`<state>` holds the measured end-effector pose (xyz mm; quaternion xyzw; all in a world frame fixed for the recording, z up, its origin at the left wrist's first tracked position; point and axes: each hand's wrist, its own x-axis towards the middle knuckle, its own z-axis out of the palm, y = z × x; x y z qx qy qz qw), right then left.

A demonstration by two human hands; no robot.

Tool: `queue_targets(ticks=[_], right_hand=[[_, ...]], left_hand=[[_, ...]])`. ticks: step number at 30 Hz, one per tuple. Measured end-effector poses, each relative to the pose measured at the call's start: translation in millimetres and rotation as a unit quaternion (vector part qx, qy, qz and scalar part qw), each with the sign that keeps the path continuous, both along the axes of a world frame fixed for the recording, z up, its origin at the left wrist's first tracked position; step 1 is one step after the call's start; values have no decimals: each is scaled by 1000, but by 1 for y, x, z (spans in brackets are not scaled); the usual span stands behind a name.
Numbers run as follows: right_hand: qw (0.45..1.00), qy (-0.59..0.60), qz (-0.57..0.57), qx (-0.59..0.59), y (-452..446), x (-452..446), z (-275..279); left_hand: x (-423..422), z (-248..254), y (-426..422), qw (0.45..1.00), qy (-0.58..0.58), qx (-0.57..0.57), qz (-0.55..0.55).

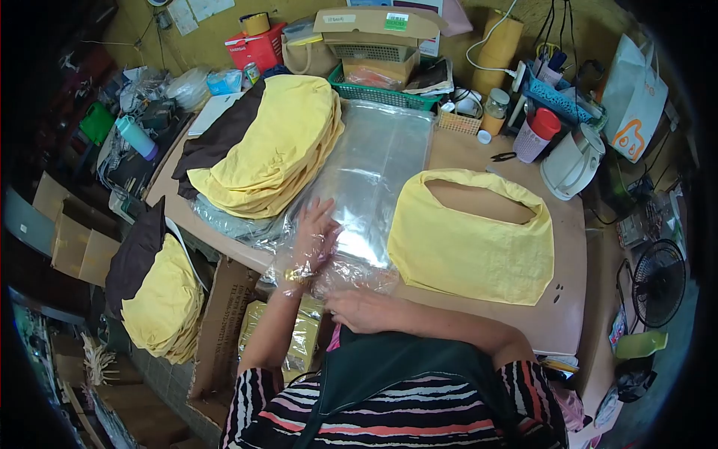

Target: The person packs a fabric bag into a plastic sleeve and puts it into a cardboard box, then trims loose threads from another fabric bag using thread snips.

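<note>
My left hand (317,233) is over the near end of a stack of clear plastic bags (381,146), its fingers spread. Loose clear film covers that hand and wrist, so it seems to be inside the mouth of a plastic bag (359,275). Close to my body, my right hand (360,310) is closed at the crumpled edge of the same bag; its fingertips are partly hidden. To the right, a yellow cloth shoulder bag (471,251) lies flat with its handle loop away from me. A pile of yellow cloth bags (262,150) with dark brown parts lies on the left.
More yellow and brown bags (163,307) are stacked at lower left. Beside my left arm stands an open carton (224,329) with plastic-wrapped yellow pieces inside. A green basket (389,96), a white kettle (573,161) and a red-lidded container (537,135) line the table's back.
</note>
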<state>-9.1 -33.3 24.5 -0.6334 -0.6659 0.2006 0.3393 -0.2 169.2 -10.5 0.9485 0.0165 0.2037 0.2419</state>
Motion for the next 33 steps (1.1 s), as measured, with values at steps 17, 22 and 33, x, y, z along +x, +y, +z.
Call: queue_targets(ticks=[17,22,33], right_hand=[[941,31,-337,-10,55,24,-13],[937,54,-344,43,57,32,-13],[921,-138,-356,-73,66,41,-44]], left_hand=[[6,45,-2,934,15,-348,83],[-15,28,-7,998,-37,-12,54],[-32,9,5,974,-62,-36,214]])
